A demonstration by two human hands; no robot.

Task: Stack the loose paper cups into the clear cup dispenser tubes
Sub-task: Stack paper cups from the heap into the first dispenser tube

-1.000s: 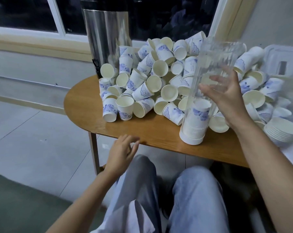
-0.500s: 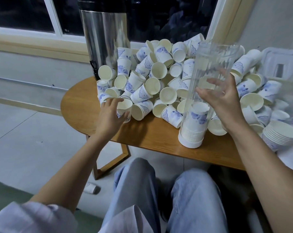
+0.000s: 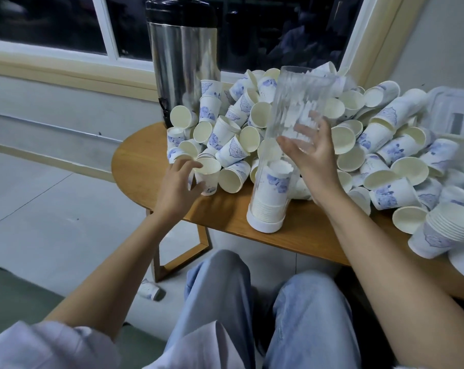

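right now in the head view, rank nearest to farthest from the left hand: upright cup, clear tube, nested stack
1. upright cup, in the grip of the left hand, pile's left edge
2. clear tube, centre, in the right hand
3. nested stack, table's far right

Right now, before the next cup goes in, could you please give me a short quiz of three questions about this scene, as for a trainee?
1. True or false: the clear tube that the right hand holds is empty.
2. What does the left hand grip? A a spoon; B an upright cup; C nothing.
3. Fill in: one fallen cup lies on the ___, by the leg of the table.
Key: 1 false, nested cups sit inside it; 2 B; 3 floor.
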